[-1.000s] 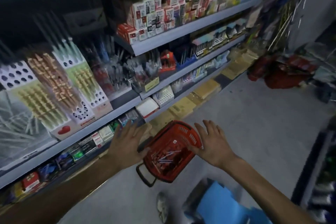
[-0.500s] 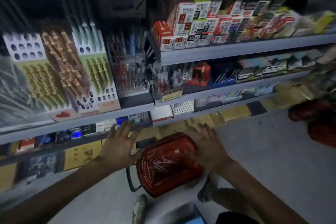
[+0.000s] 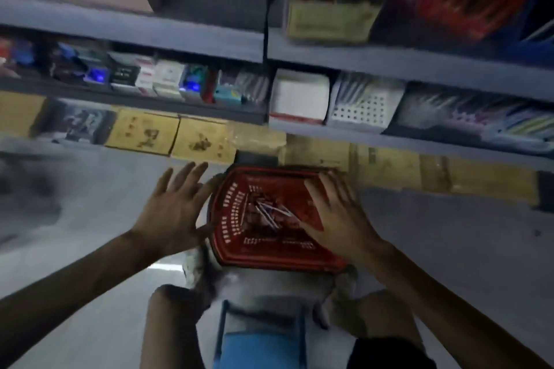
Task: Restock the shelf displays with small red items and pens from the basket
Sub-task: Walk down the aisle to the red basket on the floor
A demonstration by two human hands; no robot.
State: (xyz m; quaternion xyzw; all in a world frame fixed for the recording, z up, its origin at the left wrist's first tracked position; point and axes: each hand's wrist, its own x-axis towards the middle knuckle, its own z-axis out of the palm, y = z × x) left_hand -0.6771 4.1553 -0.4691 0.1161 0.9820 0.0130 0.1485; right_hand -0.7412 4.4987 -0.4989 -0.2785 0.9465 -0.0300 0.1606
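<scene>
Sitting on the floor at frame centre, the red basket (image 3: 233, 237) has its far rim close to the cardboard boxes (image 3: 383, 165) under the lowest shelf. The pens (image 3: 269, 213) inside lie diagonally, crossing each other. The left hand (image 3: 177, 213) spreads flat beside the left rim and the right hand (image 3: 338, 219) over the right side, both grasping nothing. Bare floor (image 3: 90, 195) opens left and right.

Both arms reach forward — left hand (image 3: 175, 213) and right hand (image 3: 338, 216) flat, fingers spread.
</scene>
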